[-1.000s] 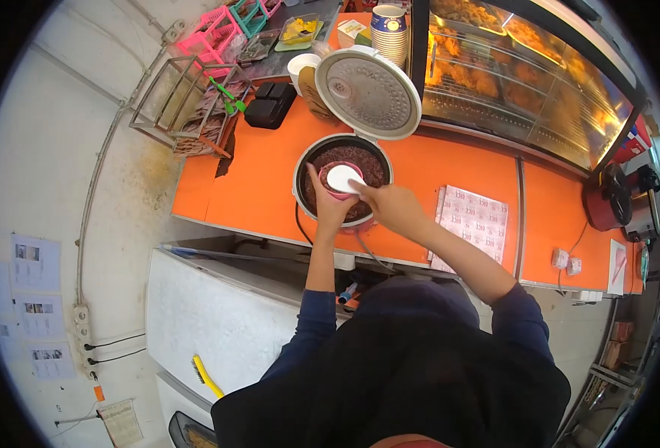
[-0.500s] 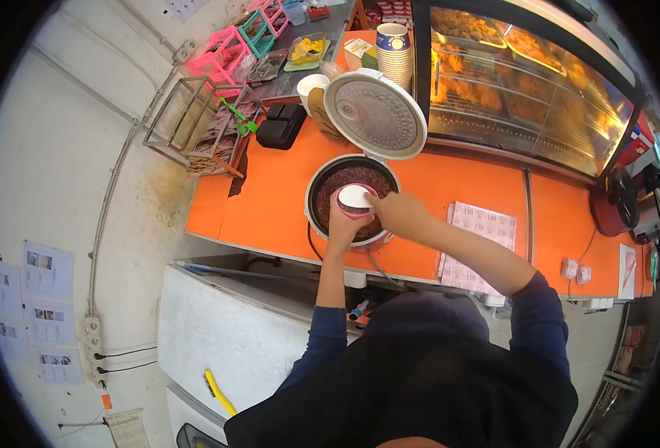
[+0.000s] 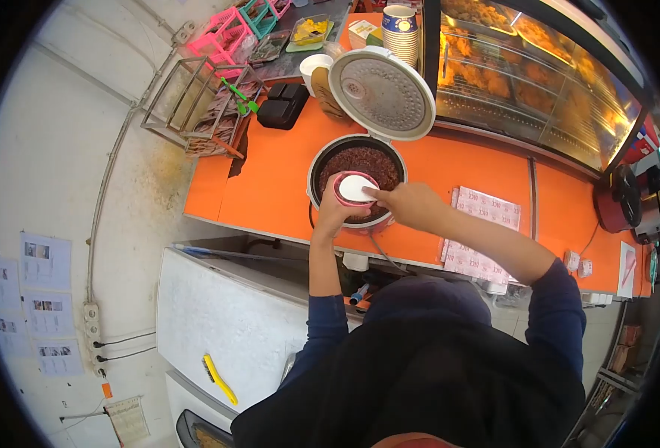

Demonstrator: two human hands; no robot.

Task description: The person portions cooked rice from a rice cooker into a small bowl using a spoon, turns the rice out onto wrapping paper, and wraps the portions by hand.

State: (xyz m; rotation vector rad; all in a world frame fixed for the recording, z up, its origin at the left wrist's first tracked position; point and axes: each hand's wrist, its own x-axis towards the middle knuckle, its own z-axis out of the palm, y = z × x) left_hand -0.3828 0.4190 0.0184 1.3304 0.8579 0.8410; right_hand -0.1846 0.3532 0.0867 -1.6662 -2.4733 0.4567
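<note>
My left hand point(image 3: 330, 213) is wrapped round a small pink cup point(image 3: 368, 204) above the near part of an open rice cooker point(image 3: 314, 173). In my right hand point(image 3: 413, 204) is a white rice paddle point(image 3: 355, 187), its flat blade lying over the cup's mouth. The blade covers most of what the cup holds; a little dark stuff shows at the edge. Reddish-brown rice point(image 3: 360, 158) lies in the cooker's dark pot. Behind it the cooker's lid point(image 3: 383, 95) stands raised.
The orange counter point(image 3: 270, 179) carries a black box point(image 3: 283, 106), stacked paper cups point(image 3: 400, 36) and printed wrapping papers point(image 3: 483, 231). A lit display case point(image 3: 539, 82) with fried food stands at back right. A white freezer top point(image 3: 221, 317) with a yellow brush point(image 3: 219, 379) is at lower left.
The camera view has shifted slightly. Both hands, with the cup and paddle, sit a little nearer to me over the cooker, and more rice shows behind them.
</note>
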